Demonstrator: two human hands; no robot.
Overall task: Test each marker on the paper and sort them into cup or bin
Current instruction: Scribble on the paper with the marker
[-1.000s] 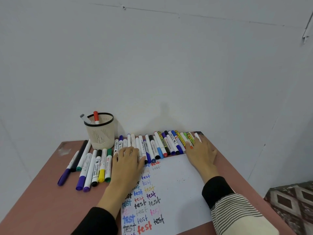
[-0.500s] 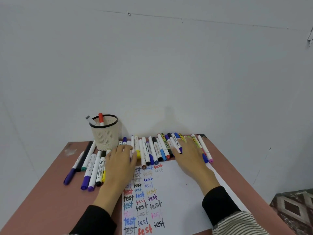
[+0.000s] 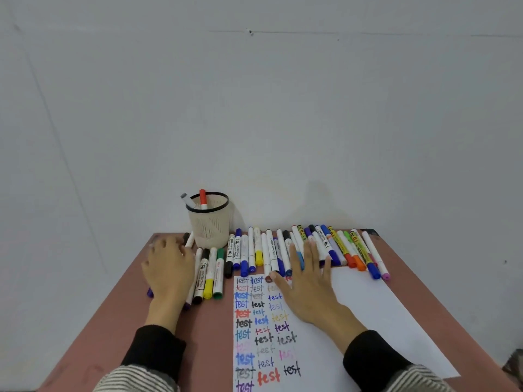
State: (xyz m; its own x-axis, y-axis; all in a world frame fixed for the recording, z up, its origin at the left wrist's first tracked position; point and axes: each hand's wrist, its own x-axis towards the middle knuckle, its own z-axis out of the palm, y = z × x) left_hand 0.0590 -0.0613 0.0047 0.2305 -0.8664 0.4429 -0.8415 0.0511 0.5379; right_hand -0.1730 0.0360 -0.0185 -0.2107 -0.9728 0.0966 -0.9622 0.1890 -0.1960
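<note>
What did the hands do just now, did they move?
Both hands slid to the person's left: the left hand from the middle markers onto the group beside the cup, the right hand from the far-right markers to the middle of the row. Neither grips anything. Cup and paper stayed.

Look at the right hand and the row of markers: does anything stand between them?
Nothing visible does. The right hand lies flat on the paper, its fingertips already over the near ends of the row of markers. The cup stands apart, further left on the table.
</note>
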